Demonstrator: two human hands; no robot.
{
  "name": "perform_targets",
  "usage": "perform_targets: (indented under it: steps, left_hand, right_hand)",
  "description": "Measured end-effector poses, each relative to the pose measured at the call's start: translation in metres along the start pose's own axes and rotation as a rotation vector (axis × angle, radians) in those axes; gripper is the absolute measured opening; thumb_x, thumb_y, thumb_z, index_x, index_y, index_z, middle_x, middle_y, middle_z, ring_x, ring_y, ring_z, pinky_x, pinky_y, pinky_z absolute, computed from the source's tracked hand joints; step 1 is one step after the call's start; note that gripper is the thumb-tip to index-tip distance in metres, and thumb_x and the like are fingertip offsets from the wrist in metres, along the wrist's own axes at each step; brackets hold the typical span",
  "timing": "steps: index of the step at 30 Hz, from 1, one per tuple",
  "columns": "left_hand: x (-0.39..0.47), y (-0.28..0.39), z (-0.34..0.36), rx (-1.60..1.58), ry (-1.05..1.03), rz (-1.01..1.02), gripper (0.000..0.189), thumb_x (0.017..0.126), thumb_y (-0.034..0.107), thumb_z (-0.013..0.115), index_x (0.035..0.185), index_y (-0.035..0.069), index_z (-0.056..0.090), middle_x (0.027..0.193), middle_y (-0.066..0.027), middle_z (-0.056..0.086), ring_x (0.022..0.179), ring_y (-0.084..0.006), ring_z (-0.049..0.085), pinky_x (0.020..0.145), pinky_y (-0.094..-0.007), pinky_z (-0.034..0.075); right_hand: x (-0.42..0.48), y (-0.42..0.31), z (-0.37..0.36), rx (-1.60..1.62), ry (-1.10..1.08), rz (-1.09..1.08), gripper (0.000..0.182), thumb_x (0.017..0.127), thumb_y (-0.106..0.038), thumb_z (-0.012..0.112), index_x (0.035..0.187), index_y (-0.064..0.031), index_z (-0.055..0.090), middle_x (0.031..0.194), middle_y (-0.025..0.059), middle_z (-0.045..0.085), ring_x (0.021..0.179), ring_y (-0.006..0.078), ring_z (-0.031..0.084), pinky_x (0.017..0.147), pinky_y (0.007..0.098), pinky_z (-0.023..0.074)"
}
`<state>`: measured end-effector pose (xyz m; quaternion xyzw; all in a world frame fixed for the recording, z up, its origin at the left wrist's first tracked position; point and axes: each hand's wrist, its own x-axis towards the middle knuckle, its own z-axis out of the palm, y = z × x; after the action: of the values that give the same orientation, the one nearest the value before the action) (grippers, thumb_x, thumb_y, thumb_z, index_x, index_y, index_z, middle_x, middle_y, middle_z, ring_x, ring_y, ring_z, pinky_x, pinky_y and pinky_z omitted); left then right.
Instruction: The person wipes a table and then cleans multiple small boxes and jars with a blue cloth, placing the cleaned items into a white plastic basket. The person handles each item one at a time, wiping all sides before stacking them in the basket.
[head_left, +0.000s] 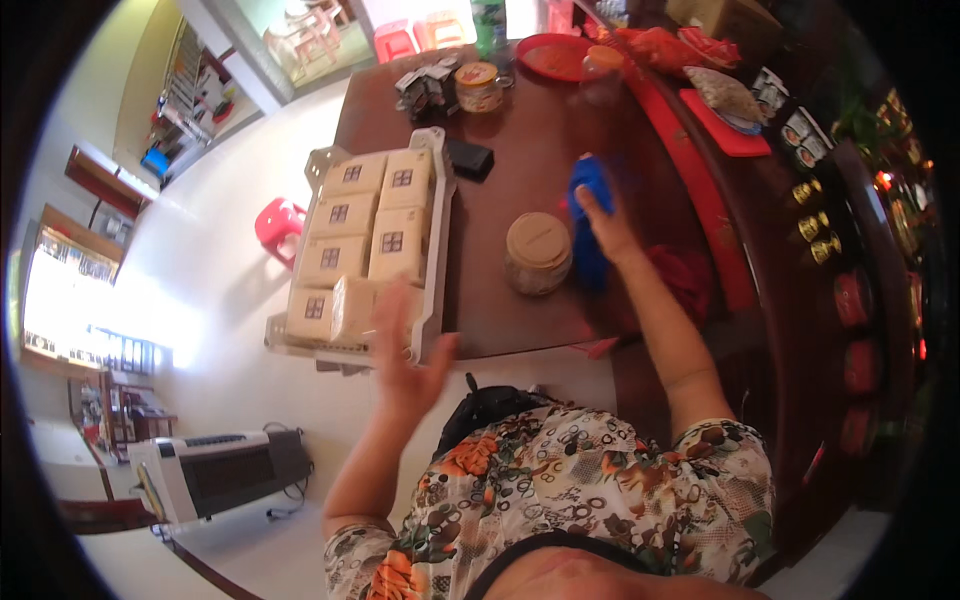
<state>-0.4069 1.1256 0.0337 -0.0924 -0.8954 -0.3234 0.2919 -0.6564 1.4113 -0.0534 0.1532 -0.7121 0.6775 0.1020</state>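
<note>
My right hand (609, 225) grips a bright blue cloth (590, 247) over the dark wooden table (495, 319), just right of a lidded plastic jar (537, 253). Part of the cloth hangs down blurred beneath my fingers. With fingers spread and nothing in it, my left hand (412, 367) is raised at the near corner of a light plastic crate (439, 285). Several wrapped tissue packs (349, 217) fill the crate in two columns. One pack (351, 310) with shiny wrapping lies tilted on others by my left fingers. Dark red fabric (679, 281) lies beside my right forearm.
A black box (470, 160) lies beyond the crate. Farther back are small dark packets (429, 86), a food jar (478, 86), an orange-lidded jar (602, 75) and a red tray (553, 56). A raised dark shelf (780, 247) borders the right. A red stool (281, 229) stands left.
</note>
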Motion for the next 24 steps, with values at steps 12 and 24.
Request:
perform_targets:
  steps: [12,24]
  left_hand:
    - [0.061,0.018,0.141,-0.071,-0.286,-0.104,0.116,0.065,0.036,0.089,0.154,0.009,0.019,0.155,-0.0326,0.017,0.137,-0.0497,0.033,0.109,-0.0498,0.038]
    - [0.098,-0.001,0.167,0.091,-0.489,-0.150,0.100,0.061,0.034,0.088,0.145,0.007,0.040,0.129,-0.0227,0.050,0.120,-0.0391,0.053,0.103,-0.0440,0.044]
  right_hand:
    - [-0.056,0.067,-0.009,-0.044,-0.012,0.366,0.043,0.093,-0.031,0.064,0.120,0.0022,0.061,0.118,0.0162,0.065,0.112,0.0210,0.059,0.098,0.0354,0.0452]
    - [-0.048,0.072,0.019,0.291,0.028,0.548,0.039,0.094,-0.028,0.064,0.120,0.0011,0.061,0.115,0.0131,0.066,0.105,0.0224,0.062,0.094,0.0364,0.0489]
